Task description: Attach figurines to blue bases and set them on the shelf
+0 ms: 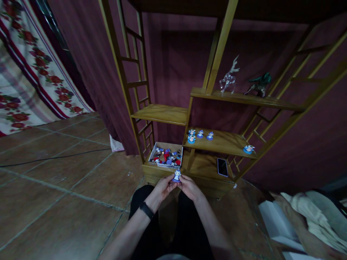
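Note:
Between my two hands, above my knees, is a small figurine (pixel 177 174) in white and purple on a round purple base, held upright. My left hand (pixel 164 187) grips its base from the left with closed fingers, and my right hand (pixel 188 186) grips it from the right. Just beyond the figurine stands a white cardboard box (pixel 153 151) with several jumbled figurines in red, purple, black and white. On the shelf (pixel 225 141) to the right stand a purple figurine (pixel 200 134), another purple figurine (pixel 210 135), a blue-based figurine (pixel 191 139) with one behind it, and a further blue-based figurine (pixel 248 149).
A phone (pixel 222 167) lies on the bottom board of the wooden rack. Higher up stand a clear glass deer (pixel 228 77) and a dark green statuette (pixel 260 85). White boxes (pixel 279 222) and cloth are at the lower right. A black cable (pixel 54 157) crosses the tiled floor.

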### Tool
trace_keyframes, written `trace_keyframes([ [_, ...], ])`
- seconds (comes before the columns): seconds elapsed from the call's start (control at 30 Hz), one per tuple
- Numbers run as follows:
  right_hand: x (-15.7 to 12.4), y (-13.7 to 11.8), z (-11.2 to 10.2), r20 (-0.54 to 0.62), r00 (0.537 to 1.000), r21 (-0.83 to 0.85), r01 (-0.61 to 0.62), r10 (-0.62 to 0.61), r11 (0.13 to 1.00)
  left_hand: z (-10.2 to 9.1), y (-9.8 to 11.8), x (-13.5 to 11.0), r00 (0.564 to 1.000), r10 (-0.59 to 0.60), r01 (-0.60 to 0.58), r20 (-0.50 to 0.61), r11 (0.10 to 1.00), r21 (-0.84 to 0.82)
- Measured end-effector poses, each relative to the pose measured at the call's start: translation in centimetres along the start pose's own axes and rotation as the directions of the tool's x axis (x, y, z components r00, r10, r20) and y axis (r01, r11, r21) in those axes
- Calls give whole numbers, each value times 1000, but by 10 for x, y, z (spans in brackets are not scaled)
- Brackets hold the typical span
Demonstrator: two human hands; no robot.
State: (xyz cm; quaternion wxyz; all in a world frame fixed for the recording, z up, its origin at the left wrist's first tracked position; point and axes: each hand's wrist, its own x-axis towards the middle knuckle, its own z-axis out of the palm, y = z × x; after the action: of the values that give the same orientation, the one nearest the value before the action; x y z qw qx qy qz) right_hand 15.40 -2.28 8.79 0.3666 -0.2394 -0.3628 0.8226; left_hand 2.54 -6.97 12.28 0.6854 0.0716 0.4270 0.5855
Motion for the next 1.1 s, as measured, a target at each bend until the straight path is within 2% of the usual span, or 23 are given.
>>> trace_keyframes([
  [0.23,6,3,-2,-8,999,60,45,-45,997,-2,-1,-4,993,25,-17,118,998,-68],
  [0.43,5,2,0,-23,998,38,65,-64,997,3,0,-12,992,44,-36,116,997,-69],
  [0.63,4,0,2,-11,998,29,59,-59,998,-2,-4,-7,990,-32,45,139,994,-94],
  [0.8,3,-4,7,-37,998,-63,57,-60,996,-7,-5,-3,987,-41,62,153,989,-138],
  [1.1,-1,-8,17,-17,995,-225,92,-98,970,-9,1,5,991,-127,133,42,971,-201],
])
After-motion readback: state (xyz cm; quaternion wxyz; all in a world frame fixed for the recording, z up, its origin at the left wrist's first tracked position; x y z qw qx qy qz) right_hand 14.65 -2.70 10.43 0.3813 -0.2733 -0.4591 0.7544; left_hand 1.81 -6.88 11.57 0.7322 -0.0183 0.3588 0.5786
